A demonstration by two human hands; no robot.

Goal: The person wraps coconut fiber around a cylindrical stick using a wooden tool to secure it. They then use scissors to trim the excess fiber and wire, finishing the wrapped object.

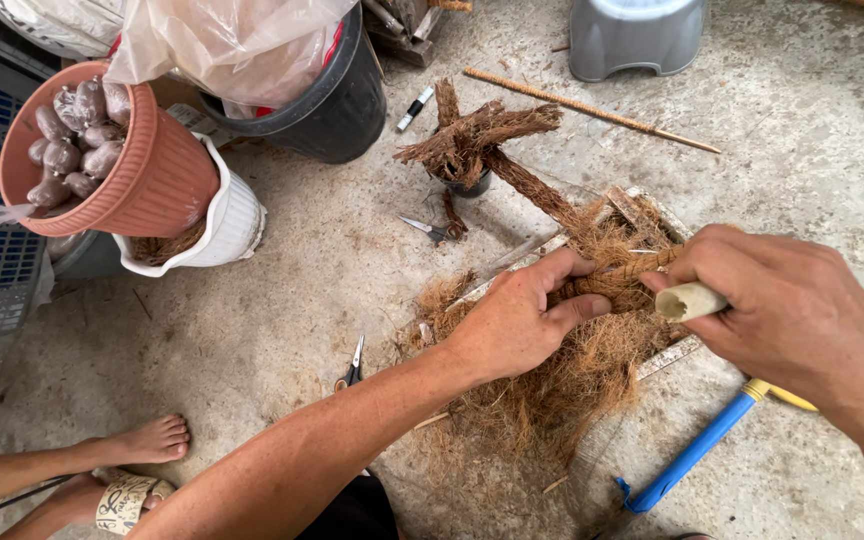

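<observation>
On the concrete floor [282, 330], the left hand [512, 320] pinches a fibre-wrapped pale tube [687, 300] that the right hand [782, 300] clamps by its bare end; the loose coconut fibre [562, 385] looks light, soft, easily shed.

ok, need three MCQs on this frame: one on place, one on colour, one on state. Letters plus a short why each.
1. Where do the small scissors lie?
A. on the concrete floor, beside the left forearm
B. inside the white pot
C. on the grey stool

2. What colour is the pot that holds the filled bags?
A. blue
B. terracotta
C. yellow

3. What is the right hand doing?
A. resting flat on the floor
B. hanging empty
C. gripping a pale tube

Answers: 1 A, they sit on bare concrete near the arm. 2 B, its wall is reddish-orange. 3 C, the fingers wrap the tube while the left hand pinches the brown fibre.
</observation>
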